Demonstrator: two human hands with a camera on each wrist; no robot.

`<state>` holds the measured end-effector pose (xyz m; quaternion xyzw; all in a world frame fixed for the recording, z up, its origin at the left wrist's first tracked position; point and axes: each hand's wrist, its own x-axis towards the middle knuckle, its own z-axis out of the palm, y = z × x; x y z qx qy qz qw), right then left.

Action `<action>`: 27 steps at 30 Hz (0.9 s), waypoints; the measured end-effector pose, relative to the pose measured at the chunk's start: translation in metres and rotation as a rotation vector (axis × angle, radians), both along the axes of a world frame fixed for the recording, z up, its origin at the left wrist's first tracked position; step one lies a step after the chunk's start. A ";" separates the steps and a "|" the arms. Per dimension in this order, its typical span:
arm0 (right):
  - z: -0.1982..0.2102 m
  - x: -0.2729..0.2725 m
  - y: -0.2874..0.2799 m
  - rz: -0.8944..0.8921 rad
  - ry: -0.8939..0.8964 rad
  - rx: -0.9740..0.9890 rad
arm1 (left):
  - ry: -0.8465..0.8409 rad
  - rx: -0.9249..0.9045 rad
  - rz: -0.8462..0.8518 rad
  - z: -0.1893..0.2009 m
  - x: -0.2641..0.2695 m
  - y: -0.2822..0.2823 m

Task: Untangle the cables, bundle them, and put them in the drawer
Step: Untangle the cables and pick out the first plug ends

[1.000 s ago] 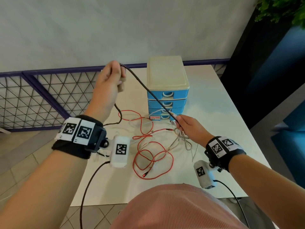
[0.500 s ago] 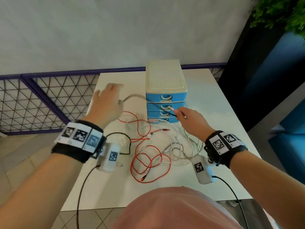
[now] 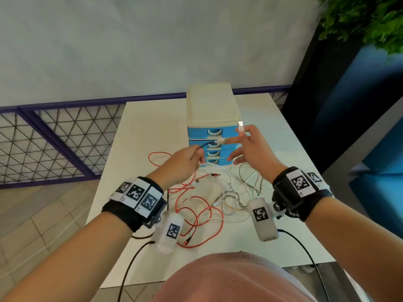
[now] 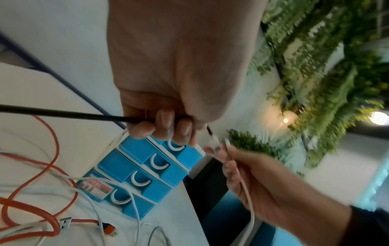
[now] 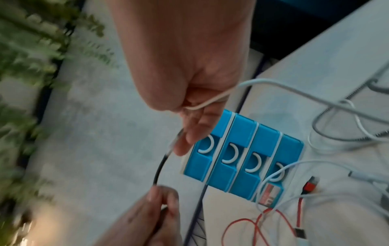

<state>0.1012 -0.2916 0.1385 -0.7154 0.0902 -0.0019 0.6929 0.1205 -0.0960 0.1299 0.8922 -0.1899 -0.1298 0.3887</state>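
From my remote seat I see a white table (image 3: 150, 131) with a small blue drawer unit (image 3: 214, 147) standing at its far middle, four drawers stacked and all pushed in as far as I can tell. A purple mesh railing (image 3: 58, 140) runs along the left, and green foliage (image 3: 366, 20) hangs at the upper right. A loose heap of cables lies on the table between my wrists and the drawers: a red cable (image 3: 196, 212) in wide loops, a white cable (image 3: 220, 184) and a braided grey cable (image 3: 237, 199) crossing it. That tangle sits right in front of the drawer fronts.

My left hand (image 3: 183, 162) has its fingers (image 4: 166, 126) curled tight around a black cable (image 4: 63, 113), which runs out to the left from the fist. My right hand (image 3: 250, 149) pinches the plug end of the same black cable between thumb and forefinger, with the other fingers spread; a white lead also passes through that palm, though the wrist view is blurred there. The short stretch between the hands hangs level before the second drawer, clear of the table.
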 end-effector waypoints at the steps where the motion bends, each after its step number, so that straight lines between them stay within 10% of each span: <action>1: 0.001 0.001 -0.003 -0.043 0.033 0.104 | 0.029 -0.087 0.036 0.001 0.002 0.003; 8: 0.003 0.000 0.010 0.147 0.239 0.408 | 0.144 -0.174 -0.051 0.012 -0.003 -0.022; 16: -0.006 -0.001 0.016 0.097 0.105 0.161 | 0.239 -0.088 -0.238 -0.006 -0.015 -0.036; 22: -0.004 -0.003 0.001 0.060 0.079 0.505 | 0.825 -0.204 -0.156 -0.039 -0.014 -0.033; 27: -0.002 -0.011 -0.013 0.043 0.093 0.387 | 0.540 -0.005 -0.080 -0.080 0.003 -0.057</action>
